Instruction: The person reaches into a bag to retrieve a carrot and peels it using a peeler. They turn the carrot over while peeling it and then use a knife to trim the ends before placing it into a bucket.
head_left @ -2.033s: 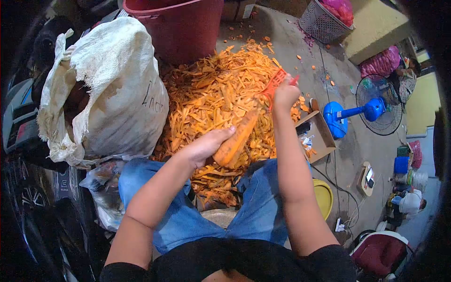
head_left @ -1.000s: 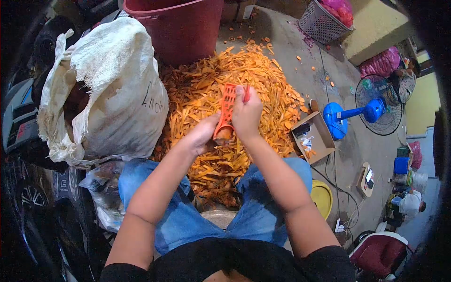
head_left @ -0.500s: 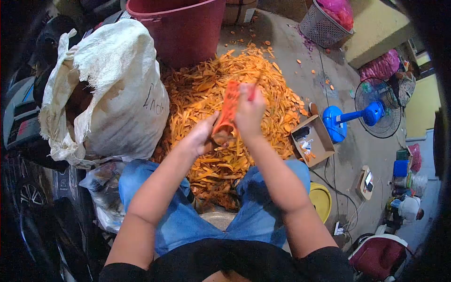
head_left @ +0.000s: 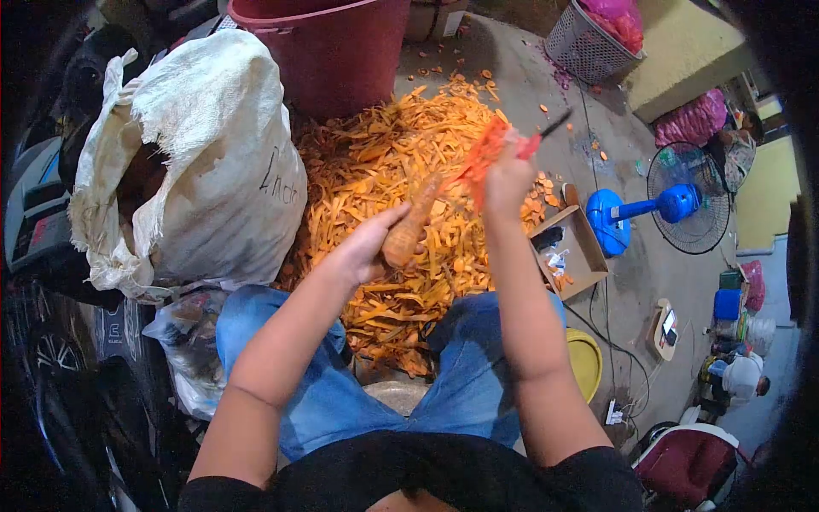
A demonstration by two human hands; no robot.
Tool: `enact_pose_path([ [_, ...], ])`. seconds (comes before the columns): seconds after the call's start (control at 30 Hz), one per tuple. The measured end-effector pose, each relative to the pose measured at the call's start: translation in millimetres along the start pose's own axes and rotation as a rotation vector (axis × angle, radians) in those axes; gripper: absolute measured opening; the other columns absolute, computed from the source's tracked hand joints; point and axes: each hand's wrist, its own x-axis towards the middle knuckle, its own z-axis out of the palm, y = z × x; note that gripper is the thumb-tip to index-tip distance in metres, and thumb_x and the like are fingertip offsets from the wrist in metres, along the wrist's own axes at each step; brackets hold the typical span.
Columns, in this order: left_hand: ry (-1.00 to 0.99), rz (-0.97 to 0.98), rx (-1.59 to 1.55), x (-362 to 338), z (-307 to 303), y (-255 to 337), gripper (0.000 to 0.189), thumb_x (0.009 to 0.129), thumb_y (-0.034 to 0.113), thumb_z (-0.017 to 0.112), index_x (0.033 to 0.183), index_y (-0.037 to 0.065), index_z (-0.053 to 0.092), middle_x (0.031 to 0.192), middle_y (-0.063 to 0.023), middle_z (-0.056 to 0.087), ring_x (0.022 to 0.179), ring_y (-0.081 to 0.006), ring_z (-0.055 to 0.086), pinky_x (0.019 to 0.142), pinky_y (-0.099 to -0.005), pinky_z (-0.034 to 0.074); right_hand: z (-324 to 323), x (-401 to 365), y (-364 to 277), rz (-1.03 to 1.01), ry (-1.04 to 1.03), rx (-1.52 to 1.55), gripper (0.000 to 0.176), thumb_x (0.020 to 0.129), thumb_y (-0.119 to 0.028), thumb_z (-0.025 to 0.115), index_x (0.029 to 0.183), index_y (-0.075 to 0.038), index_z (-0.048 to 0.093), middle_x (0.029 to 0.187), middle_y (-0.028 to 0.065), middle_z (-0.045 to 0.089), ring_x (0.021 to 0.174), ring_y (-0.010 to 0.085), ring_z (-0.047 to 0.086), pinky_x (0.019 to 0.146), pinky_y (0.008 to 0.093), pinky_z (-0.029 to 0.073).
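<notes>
My left hand [head_left: 371,243] is closed around a carrot [head_left: 408,232], which has a rough, partly peeled surface and points up and away from me. In my right hand [head_left: 509,179], raised to the right of the carrot and apart from it, is a flat orange-red peeler [head_left: 486,158], smeared by motion. The same fist also holds a red-handled knife [head_left: 531,147] with a dark, thin blade sticking out to the right. Below both hands spreads a big heap of orange carrot peelings [head_left: 367,299].
A white woven sack [head_left: 217,128] stands at my left and a dark red tub [head_left: 328,60] behind the heap. To the right are a cardboard box [head_left: 584,264], a blue fan [head_left: 636,209] and a yellow lid [head_left: 584,363]. Cables run over the floor. Carrot slices lie scattered at the back.
My right hand has swung right and away from the carrot with the peeler and knife, uncovering the carrot. My left hand has stayed nearly in place.
</notes>
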Motion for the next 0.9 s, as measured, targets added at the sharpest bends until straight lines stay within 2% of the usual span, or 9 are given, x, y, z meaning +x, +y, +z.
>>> enact_pose_path([
  [0.13, 0.026, 0.078, -0.189, 13, -3, -5, 0.035, 0.084, 0.035, 0.026, 0.094, 0.008, 0.045, 0.074, -0.0054, 0.052, 0.057, -0.0153, 0.051, 0.046, -0.0294, 0.043, 15, -58, -27, -0.039, -0.322, -0.123, 0.02, 0.079, -0.018, 0.044, 0.072, 0.0, 0.048, 0.056, 0.0089, 0.048, 0.053, 0.0146, 0.046, 0.048, 0.0297, 0.035],
  [0.27, -0.091, 0.155, -0.115, 14, -10, -8, 0.035, 0.084, 0.034, 0.027, 0.096, 0.006, 0.044, 0.076, -0.0062, 0.054, 0.064, -0.0162, 0.053, 0.051, -0.028, 0.045, 17, -58, -11, 0.013, -0.355, -0.168, 0.022, 0.079, -0.02, 0.044, 0.071, 0.0, 0.048, 0.053, 0.0103, 0.045, 0.051, 0.0156, 0.045, 0.046, 0.031, 0.035],
  [0.33, -0.052, 0.059, 0.063, 4, 0, -6, 0.035, 0.084, 0.033, 0.027, 0.096, 0.005, 0.044, 0.074, -0.0064, 0.053, 0.063, -0.0151, 0.052, 0.052, -0.0267, 0.044, 17, -28, 18, -0.219, -0.063, -0.267, 0.024, 0.079, -0.02, 0.044, 0.067, 0.001, 0.046, 0.05, 0.0094, 0.042, 0.047, 0.0151, 0.041, 0.046, 0.0301, 0.034],
  [0.4, -0.063, -0.004, 0.168, 1, 0, -12, 0.037, 0.084, 0.035, 0.027, 0.097, 0.004, 0.043, 0.073, -0.0062, 0.053, 0.061, -0.014, 0.051, 0.052, -0.0263, 0.044, 4, 11, 31, -0.132, 0.119, -0.299, 0.024, 0.079, -0.018, 0.043, 0.063, 0.0, 0.044, 0.048, 0.0069, 0.041, 0.046, 0.014, 0.037, 0.046, 0.0294, 0.032],
  [0.5, -0.11, -0.006, 0.111, -4, 6, -11, 0.036, 0.083, 0.036, 0.03, 0.095, 0.005, 0.044, 0.074, -0.0061, 0.053, 0.061, -0.0141, 0.051, 0.05, -0.0247, 0.044, -14, 24, 14, 0.155, 0.184, -0.241, 0.025, 0.08, -0.017, 0.043, 0.06, -0.001, 0.043, 0.049, 0.0041, 0.041, 0.046, 0.0124, 0.037, 0.046, 0.029, 0.031],
  [0.67, 0.083, 0.05, 0.002, 1, -4, -3, 0.034, 0.082, 0.035, 0.032, 0.098, 0.007, 0.045, 0.074, -0.0049, 0.052, 0.061, -0.0133, 0.052, 0.044, -0.0261, 0.044, -5, 7, -12, 0.05, 0.095, -0.098, 0.026, 0.081, -0.018, 0.043, 0.061, -0.001, 0.043, 0.05, 0.001, 0.04, 0.048, 0.0097, 0.035, 0.046, 0.0266, 0.03],
  [0.77, 0.043, -0.009, 0.028, 0, -10, 0, 0.037, 0.083, 0.035, 0.03, 0.099, 0.006, 0.045, 0.073, -0.0052, 0.052, 0.06, -0.0129, 0.051, 0.043, -0.0259, 0.044, -6, 12, -9, 0.051, 0.132, 0.01, 0.022, 0.081, -0.019, 0.043, 0.068, -0.001, 0.045, 0.057, 0.0005, 0.043, 0.051, 0.0084, 0.037, 0.048, 0.0249, 0.032],
  [0.83, -0.267, 0.01, -0.141, 4, -15, 0, 0.038, 0.083, 0.036, 0.028, 0.097, 0.004, 0.045, 0.072, -0.006, 0.052, 0.059, -0.0132, 0.051, 0.043, -0.0253, 0.044, -8, 14, -3, 0.12, 0.13, 0.055, 0.025, 0.081, -0.022, 0.043, 0.067, -0.002, 0.046, 0.056, -0.0012, 0.043, 0.049, 0.0074, 0.036, 0.046, 0.0245, 0.031],
  [0.9, -0.199, 0.021, -0.148, 7, -12, 0, 0.039, 0.083, 0.035, 0.027, 0.096, 0.003, 0.045, 0.071, -0.0063, 0.052, 0.059, -0.0133, 0.051, 0.042, -0.0253, 0.044, -7, 11, -3, 0.185, 0.128, 0.102, 0.028, 0.081, -0.026, 0.044, 0.065, -0.003, 0.046, 0.056, -0.003, 0.042, 0.048, 0.0064, 0.035, 0.044, 0.0241, 0.03],
])
